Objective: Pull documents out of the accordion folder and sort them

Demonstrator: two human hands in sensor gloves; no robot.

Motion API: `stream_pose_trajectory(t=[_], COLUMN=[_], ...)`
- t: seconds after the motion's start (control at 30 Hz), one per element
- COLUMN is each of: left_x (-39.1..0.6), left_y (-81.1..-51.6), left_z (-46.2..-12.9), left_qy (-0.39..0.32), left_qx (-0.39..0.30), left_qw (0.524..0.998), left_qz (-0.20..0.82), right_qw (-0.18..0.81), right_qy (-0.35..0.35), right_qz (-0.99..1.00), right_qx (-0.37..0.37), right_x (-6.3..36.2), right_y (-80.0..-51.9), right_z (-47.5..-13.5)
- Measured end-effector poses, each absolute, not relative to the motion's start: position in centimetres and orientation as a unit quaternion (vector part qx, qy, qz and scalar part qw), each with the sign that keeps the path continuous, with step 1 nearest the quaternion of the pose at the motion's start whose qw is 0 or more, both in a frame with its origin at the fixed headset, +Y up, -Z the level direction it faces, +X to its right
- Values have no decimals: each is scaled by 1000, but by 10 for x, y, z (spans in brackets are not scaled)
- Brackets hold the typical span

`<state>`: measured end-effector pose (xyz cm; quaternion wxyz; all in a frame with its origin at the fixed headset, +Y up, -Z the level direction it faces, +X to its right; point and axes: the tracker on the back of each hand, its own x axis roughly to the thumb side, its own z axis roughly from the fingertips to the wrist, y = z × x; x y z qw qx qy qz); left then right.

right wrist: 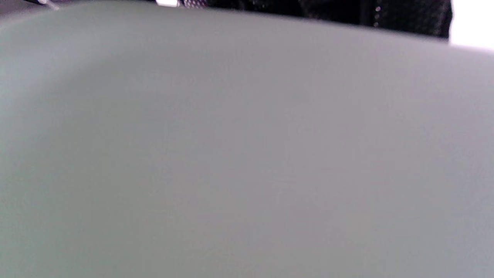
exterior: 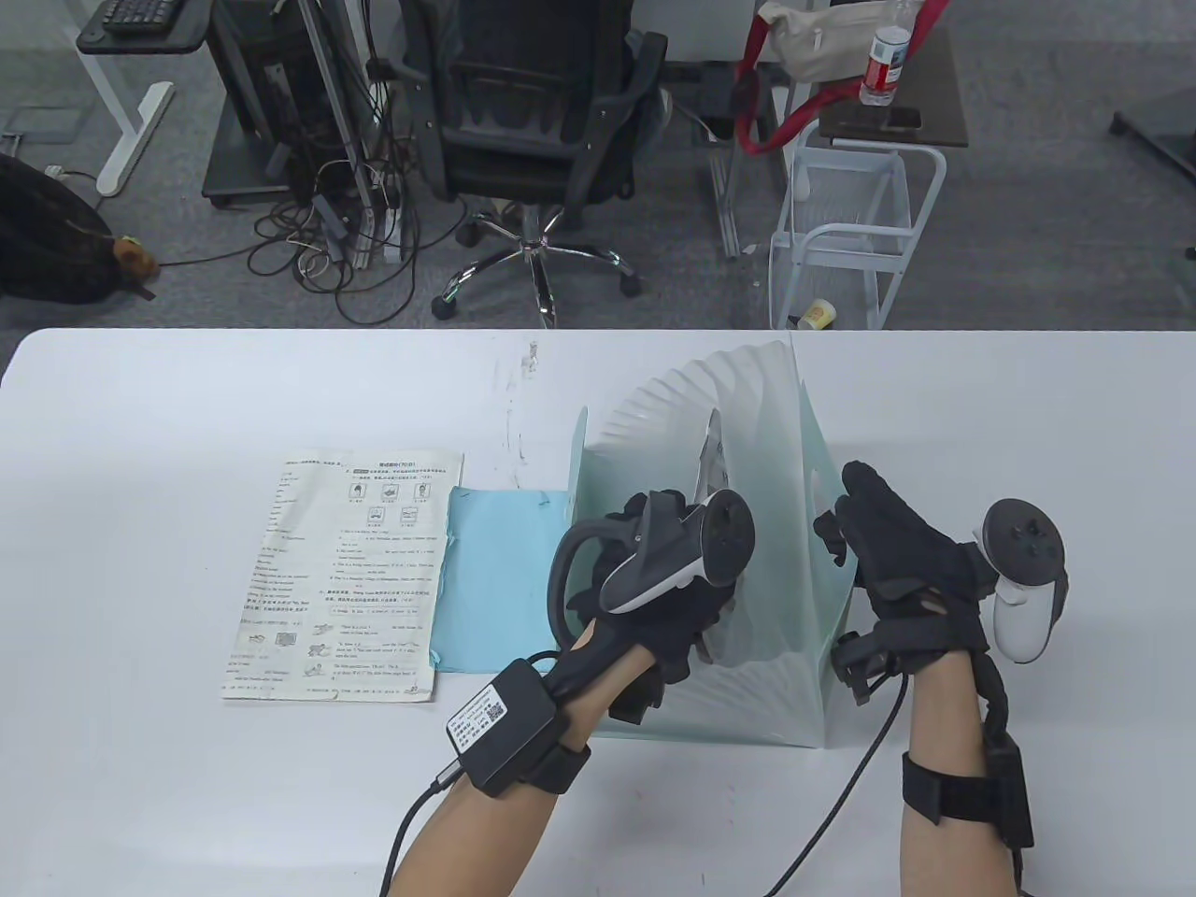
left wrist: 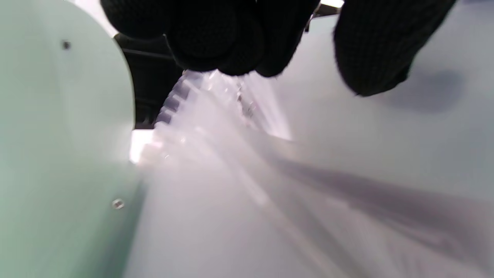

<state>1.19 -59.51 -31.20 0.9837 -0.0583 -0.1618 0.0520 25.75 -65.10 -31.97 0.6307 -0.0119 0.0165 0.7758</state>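
Note:
A translucent pale green accordion folder (exterior: 785, 561) stands fanned open at the table's centre right. My left hand (exterior: 673, 561) reaches down among its pockets. In the left wrist view its fingers (left wrist: 216, 42) touch the tops of the pleats (left wrist: 200, 116), and the thumb (left wrist: 382, 46) stands apart over a pale divider. A white document (exterior: 715, 458) sticks up out of a pocket just beyond that hand. My right hand (exterior: 869, 551) grips the folder's right cover, which fills the right wrist view (right wrist: 247, 154). A printed worksheet (exterior: 346, 579) and a blue sheet (exterior: 495, 579) lie flat to the folder's left.
The white table (exterior: 140, 747) reaches across the whole view. Beyond its far edge stand an office chair (exterior: 533, 121) and a white wire trolley (exterior: 850, 234) on the floor.

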Motion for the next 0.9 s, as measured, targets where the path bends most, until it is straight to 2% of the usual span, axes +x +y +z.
stream_pose_trajectory(t=[0.23, 0.47, 0.7, 0.9], left_x=[14, 23, 22, 21], left_y=[-604, -617, -621, -625], left_z=[-321, -327, -332, -336], left_qy=[-169, -147, -115, -89], left_qx=[-95, -157, -147, -164], left_qw=[979, 976, 981, 980], left_qz=[58, -29, -55, -71], right_qw=[632, 631, 632, 632], right_qy=[18, 17, 17, 18], right_qz=[775, 775, 774, 774], right_qx=[-11, -11, -10, -7], right_x=[257, 258, 258, 257], right_y=[-651, -651, -651, -651], right_z=[-320, -320, -320, -320])
